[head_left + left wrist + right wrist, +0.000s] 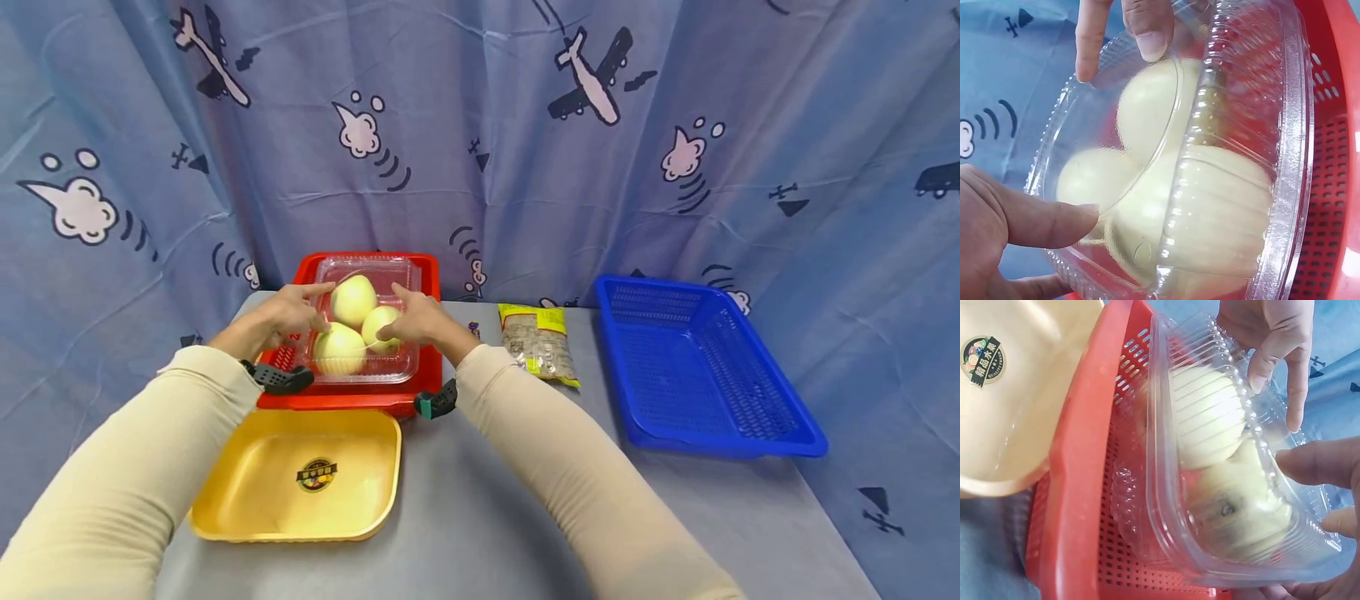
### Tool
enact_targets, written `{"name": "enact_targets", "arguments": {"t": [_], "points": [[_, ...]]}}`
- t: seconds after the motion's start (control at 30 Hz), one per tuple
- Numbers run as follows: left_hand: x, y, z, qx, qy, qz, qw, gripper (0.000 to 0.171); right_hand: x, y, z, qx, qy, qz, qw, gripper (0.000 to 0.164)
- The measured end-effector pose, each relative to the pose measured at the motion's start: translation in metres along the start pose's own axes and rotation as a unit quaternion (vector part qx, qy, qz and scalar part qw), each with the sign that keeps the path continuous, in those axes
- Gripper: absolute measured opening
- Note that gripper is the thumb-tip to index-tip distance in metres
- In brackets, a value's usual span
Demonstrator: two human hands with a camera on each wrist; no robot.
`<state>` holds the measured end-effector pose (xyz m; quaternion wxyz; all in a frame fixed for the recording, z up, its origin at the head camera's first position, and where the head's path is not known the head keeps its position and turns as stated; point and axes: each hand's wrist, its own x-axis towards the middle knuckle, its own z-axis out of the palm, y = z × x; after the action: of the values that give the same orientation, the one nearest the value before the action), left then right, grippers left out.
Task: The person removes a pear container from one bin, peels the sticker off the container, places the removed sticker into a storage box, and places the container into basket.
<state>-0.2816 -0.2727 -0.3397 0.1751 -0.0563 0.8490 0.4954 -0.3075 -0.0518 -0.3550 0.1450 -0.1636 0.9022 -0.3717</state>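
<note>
A clear plastic clamshell box (378,377) holds three pale yellow-green round fruits (354,301). It sits over the red basket (341,401) in the head view. My left hand (287,311) grips the box's left side, its thumb (1054,226) laid on the lid and another finger low at the edge. At the opposite side my right hand (422,319) holds the box, thumb (1310,464) on the lid and fingers partly hidden beneath. In the right wrist view the box appears tilted within the basket, and one fruit (1235,506) shows a dark brown spot.
A yellow tray (277,496) with a round label stands in front of the red basket. To the right lie a yellow-and-clear packet (538,343) and a large blue basket (675,342). A patterned blue curtain (480,150) hangs behind the grey table (480,517).
</note>
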Motion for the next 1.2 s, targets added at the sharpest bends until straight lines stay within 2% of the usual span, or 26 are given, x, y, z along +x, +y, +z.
{"name": "enact_targets", "arguments": {"t": [0.27, 0.5, 0.77, 1.0, 1.2], "points": [[0.004, -0.015, 0.006, 0.002, 0.000, -0.007, 1.0000, 0.077, 0.003, 0.001, 0.016, -0.031, 0.007, 0.030, 0.999, 0.092], [0.005, -0.029, 0.010, -0.015, -0.006, -0.030, 0.9994, 0.075, 0.003, 0.001, 0.031, -0.057, 0.004, 0.062, 0.996, 0.093], [0.012, -0.038, 0.016, 0.001, -0.004, -0.025, 0.9997, 0.074, 0.003, 0.003, 0.039, -0.062, 0.011, 0.080, 0.995, 0.092], [0.018, -0.040, 0.021, 0.037, 0.001, -0.014, 0.9992, 0.073, 0.006, 0.008, 0.043, -0.080, 0.003, 0.079, 0.994, 0.090], [0.019, -0.043, 0.026, 0.037, 0.003, -0.020, 0.9991, 0.073, 0.007, 0.012, 0.046, -0.099, -0.006, 0.067, 0.993, 0.086]]}}
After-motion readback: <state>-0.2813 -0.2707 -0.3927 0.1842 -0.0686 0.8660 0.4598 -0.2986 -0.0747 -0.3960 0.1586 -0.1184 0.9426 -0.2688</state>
